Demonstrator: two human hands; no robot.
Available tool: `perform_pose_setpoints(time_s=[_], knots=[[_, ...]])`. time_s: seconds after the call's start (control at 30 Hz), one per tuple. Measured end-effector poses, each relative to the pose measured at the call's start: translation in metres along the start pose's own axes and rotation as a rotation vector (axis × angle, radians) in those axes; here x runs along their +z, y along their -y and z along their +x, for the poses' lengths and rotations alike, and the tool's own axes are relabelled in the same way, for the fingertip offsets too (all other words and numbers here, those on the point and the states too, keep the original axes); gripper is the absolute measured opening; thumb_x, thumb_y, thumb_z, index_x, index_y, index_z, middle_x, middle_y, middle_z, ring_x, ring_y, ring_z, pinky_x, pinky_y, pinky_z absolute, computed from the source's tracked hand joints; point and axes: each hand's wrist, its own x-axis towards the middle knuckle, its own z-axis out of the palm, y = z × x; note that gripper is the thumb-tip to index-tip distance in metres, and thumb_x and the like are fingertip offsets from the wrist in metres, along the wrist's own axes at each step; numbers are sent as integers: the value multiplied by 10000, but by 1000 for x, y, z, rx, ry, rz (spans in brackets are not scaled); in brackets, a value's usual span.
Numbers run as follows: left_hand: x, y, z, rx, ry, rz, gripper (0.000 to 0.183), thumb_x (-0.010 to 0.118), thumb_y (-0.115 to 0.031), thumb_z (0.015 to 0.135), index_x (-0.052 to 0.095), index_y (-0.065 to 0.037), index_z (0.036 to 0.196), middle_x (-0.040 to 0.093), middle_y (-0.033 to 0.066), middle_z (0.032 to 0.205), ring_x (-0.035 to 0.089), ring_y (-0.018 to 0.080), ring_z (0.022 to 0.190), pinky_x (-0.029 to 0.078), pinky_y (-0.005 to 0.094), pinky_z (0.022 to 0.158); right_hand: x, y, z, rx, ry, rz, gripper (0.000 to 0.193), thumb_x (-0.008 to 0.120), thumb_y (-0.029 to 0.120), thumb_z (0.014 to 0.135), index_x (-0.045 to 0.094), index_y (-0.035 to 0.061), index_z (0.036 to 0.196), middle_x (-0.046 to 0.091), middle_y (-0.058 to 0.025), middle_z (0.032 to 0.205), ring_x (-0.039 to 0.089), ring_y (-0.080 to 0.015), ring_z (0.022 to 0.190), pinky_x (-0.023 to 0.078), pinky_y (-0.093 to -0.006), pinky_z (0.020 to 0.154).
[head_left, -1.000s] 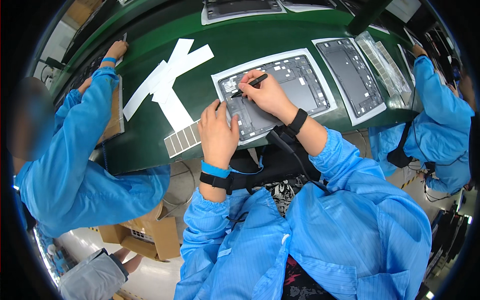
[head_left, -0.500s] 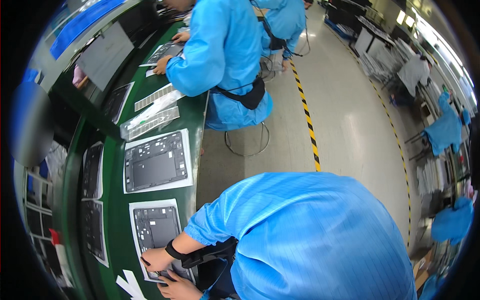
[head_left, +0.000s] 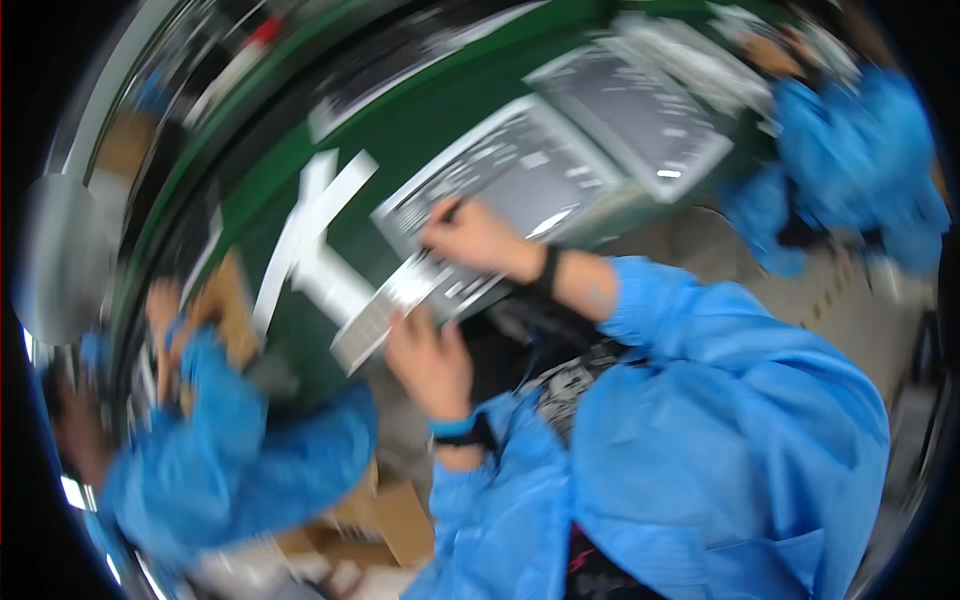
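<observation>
A dark tablet-sized panel (head_left: 553, 168) with small white patches lies on white backing in front of me. My right hand (head_left: 478, 238), with a black wristband, is over its near left corner. Its fingers are pinched around a small dark thing (head_left: 453, 209), too blurred to name. My left hand (head_left: 430, 365), with a blue cuff band, is at the near edge of a pale sheet of strips (head_left: 362, 335), which overlaps the panel's corner. Its fingertips seem to grip that edge, though motion smears them.
Loose white strips (head_left: 300, 235) lie crossed on the green bench (head_left: 345, 225). A second panel (head_left: 635, 115) rests beyond the first, with clear packaging (head_left: 695, 65) past it. Blue-coated co-workers sit left (head_left: 230, 440) and right (head_left: 850, 160). Cardboard boxes (head_left: 400, 520) stand below.
My view has swung round and blurred, so the bench now runs diagonally and the left co-worker appears. My hands stay at the near panel; the pale sheet under them now shows.
</observation>
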Motion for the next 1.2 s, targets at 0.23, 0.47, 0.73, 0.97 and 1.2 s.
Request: perform_pose_setpoints(time_s=[0.23,0.47,0.73,0.97,1.2], knots=[[-6,-3,5,-167,-48,-23,454,634,-302,901,572,-169,1330,341,302,1439,289,482,1352,289,533,1088,38,26,-9,26,204,-183,153,621,146,908,593,1,867,638,-29,694,585,-56,613,449,-227,531],[-2,1,5,-152,11,7,471,608,-380,912,567,-164,1329,327,314,1443,281,464,1364,274,549,1092,49,26,-18,-3,181,-354,186,633,169,856,625,-15,833,645,-76,664,612,-114,589,460,-272,537],[-6,-3,8,-184,51,8,470,618,-349,909,560,-164,1337,323,317,1445,269,478,1367,273,547,1098,57,22,-23,-3,210,-331,185,622,152,864,638,-20,929,669,-95,701,659,-139,637,505,-275,576],[-9,-7,9,-224,46,-8,465,649,-318,896,578,-167,1330,306,317,1460,234,539,1359,293,551,1087,16,37,-22,115,-29,180,182,596,93,878,639,-18,1015,639,-38,708,599,-72,592,472,-213,516],[2,-26,21,-135,-75,-231,322,626,-156,875,607,-12,1162,501,198,1316,418,406,1286,340,494,1062,-29,28,-43,163,88,-99,174,599,108,922,636,-23,1030,639,-36,778,591,-67,658,466,-198,578]])
